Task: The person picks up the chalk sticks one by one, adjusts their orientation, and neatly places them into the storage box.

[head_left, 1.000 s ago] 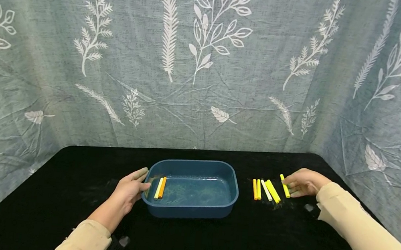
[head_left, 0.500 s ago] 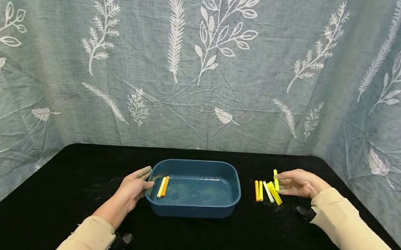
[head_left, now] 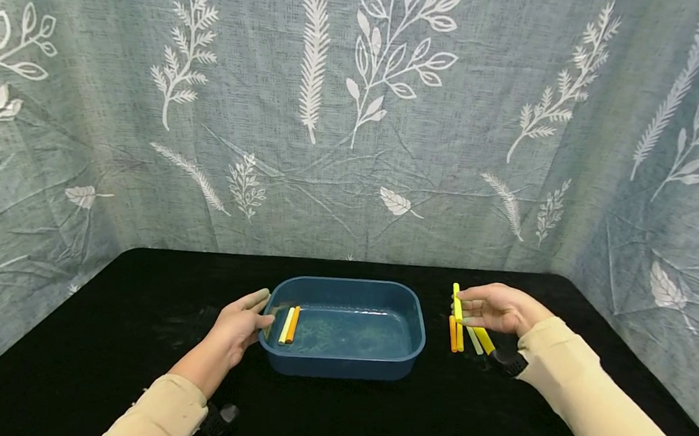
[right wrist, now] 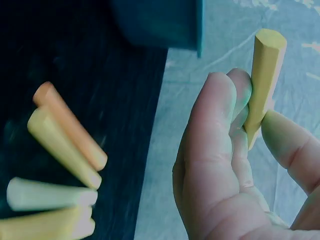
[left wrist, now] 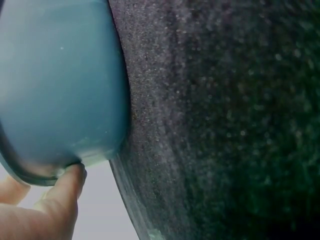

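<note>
My right hand pinches a yellow chalk stick between thumb and fingertips, raised over the chalk row in the head view. Below it lie an orange chalk, a yellow one, a white one and thicker yellow chalk, partly hidden by the hand. At the left end of a blue plastic tub, my left hand grips the rim, thumb over the edge and fingers along the outside. Inside the tub, a pale yellow chalk and an orange chalk lie side by side near that end.
A black cloth covers the table. Behind and at both sides hangs a grey-blue curtain with white leaf prints. A dark wrist camera sits under the right sleeve.
The right hand has lifted the yellow chalk off the cloth at the right end of the row and carried it leftward over the others. The left hand stays at the tub.
</note>
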The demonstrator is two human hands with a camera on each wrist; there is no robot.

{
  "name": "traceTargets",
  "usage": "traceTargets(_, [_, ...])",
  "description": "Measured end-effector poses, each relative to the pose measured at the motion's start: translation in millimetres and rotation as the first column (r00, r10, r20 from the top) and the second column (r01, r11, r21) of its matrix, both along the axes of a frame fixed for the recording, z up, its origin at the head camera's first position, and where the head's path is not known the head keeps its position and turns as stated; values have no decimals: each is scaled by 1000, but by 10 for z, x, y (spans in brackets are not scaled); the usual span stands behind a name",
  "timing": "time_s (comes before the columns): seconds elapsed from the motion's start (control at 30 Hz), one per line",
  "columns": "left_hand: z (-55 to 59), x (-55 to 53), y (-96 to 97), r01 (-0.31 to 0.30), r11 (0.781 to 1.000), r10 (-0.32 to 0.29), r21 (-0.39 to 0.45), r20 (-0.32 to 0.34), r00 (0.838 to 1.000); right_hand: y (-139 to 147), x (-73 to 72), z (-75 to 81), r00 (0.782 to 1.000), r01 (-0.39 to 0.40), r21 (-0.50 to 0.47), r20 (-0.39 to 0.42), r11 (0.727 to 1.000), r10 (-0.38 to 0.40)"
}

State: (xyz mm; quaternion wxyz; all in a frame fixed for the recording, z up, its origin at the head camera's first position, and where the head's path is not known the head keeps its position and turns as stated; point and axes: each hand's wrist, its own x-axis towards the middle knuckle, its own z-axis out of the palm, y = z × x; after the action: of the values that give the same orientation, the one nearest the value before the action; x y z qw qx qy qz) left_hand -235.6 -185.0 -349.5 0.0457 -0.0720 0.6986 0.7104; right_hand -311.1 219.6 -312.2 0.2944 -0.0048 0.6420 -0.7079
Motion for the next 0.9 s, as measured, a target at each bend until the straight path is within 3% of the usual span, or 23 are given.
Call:
traceTargets(0.27, [6,4,25,-9,1000,9,-4,-3,1000,-244,-26,39,998,-41,7,-44,999,41])
traceTargets(0.9, [-7,-3,18,-21,1000,21,3,9,1000,-697,-47,189,999,-37,-2,2,999,37])
